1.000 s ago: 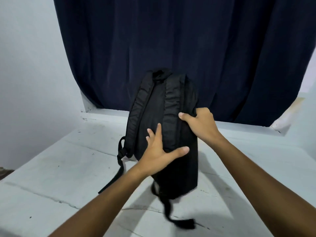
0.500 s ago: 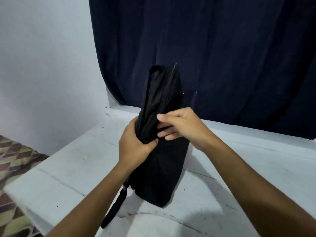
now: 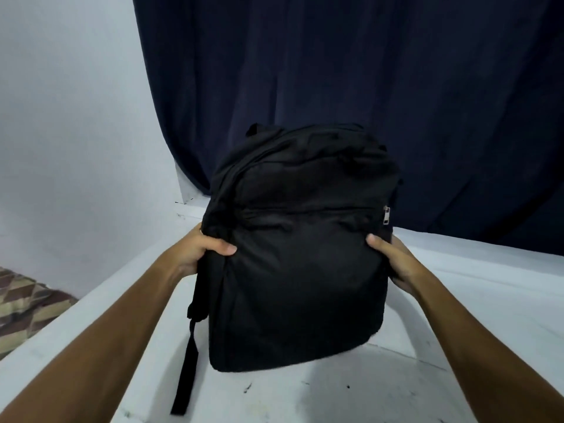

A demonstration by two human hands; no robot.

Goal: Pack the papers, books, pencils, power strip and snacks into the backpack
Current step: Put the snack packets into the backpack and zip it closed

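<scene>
Both hands — left hand (image 3: 201, 250), right hand (image 3: 393, 261) — grip the upright backpack (image 3: 299, 254), fingers curled round its sides; released unsupported, the soft bag may topple off the tabletop (image 3: 305, 398).

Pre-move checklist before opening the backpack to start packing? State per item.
1. Backpack upright on the white table, front facing the person: ok.
2. Left hand grips the bag's left side: ok.
3. Right hand grips its right side: ok.
4. Front pocket zipper pull at the right end, pocket looks closed: ok.
5. Main compartment open for loading: cannot tell, the top seam is dark.
6. Papers, books, pencils, power strip and snacks within reach: not ok, none in view.
7. Loose strap trailing on the table near its left edge, may snag: not ok.
</scene>
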